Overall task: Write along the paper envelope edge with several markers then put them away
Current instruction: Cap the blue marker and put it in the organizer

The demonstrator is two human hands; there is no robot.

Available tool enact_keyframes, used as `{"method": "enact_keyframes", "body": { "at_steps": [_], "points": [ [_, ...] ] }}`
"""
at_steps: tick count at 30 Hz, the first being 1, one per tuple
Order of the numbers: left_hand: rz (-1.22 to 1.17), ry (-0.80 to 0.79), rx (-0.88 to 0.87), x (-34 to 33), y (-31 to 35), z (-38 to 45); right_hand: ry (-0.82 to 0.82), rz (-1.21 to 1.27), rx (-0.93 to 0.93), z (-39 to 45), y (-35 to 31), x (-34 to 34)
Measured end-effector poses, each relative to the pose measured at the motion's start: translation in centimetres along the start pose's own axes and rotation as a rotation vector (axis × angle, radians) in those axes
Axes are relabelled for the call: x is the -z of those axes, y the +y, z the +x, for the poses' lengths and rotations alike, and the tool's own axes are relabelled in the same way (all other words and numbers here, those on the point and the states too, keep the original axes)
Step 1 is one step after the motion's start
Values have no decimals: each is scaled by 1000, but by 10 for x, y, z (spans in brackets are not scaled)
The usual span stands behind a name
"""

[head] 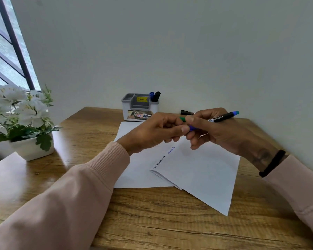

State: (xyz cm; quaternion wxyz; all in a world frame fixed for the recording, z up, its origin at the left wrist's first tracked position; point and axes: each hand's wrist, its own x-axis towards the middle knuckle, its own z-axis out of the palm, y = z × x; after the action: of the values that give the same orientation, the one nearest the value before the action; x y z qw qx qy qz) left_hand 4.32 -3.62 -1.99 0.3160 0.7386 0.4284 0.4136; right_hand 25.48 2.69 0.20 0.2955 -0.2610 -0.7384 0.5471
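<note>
A white paper envelope (202, 170) lies tilted on the wooden desk, with black and blue writing along its left edge. My right hand (222, 130) holds a black marker (222, 117) with a blue-green end above the envelope. A green piece (182, 119) and a blue piece (192, 128) show between my two hands. My left hand (152, 132) pinches there with curled fingers; exactly which piece it holds is hidden. A grey and white organizer (139, 109) at the back holds a blue marker (151, 95) and a black marker (157, 96).
A white sheet (134, 170) lies under the envelope. A black cap or marker (186, 112) lies by the wall behind my hands. A white pot of white flowers (25, 127) stands at the left. The wall runs close along the back and right.
</note>
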Motion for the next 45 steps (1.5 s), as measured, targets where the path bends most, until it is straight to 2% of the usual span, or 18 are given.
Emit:
{"method": "enact_keyframes", "body": {
  "at_steps": [4, 7, 11, 14, 19, 21, 24, 27, 29, 33, 39, 45],
  "points": [
    [9, -29, 62, 9, 0, -3, -87, 57, -49, -2, -4, 3],
    [17, -14, 163, 15, -4, -1, -18, 59, -37, 2, 4, -1],
    [-2, 132, 338, 28, -18, -6, 142, 126, -75, 5, 21, 1],
    [-98, 232, 444, 33, -22, -7, 178, 76, -95, 6, 26, -3],
    [-99, 318, 525, 23, -11, -1, 190, 14, -130, 1, 38, -12],
    [69, 282, 529, 21, -11, -2, 209, 25, -137, -3, 40, -15],
    [466, 68, 454, 19, -13, -6, 192, 12, -147, -12, 41, -22],
    [485, -174, 433, 17, -8, -9, 134, -46, -165, -17, 38, -26],
    [491, -258, 401, 14, -6, -10, 111, -71, -188, -17, 36, -25],
    [542, -334, 418, 13, -7, -9, 97, -111, -184, -16, 31, -25],
    [604, -390, 441, 15, -6, -7, 85, -413, -23, -8, 32, -36],
    [547, -403, 404, 20, -2, -9, 103, -424, -5, -7, 39, -38]
  ]
}}
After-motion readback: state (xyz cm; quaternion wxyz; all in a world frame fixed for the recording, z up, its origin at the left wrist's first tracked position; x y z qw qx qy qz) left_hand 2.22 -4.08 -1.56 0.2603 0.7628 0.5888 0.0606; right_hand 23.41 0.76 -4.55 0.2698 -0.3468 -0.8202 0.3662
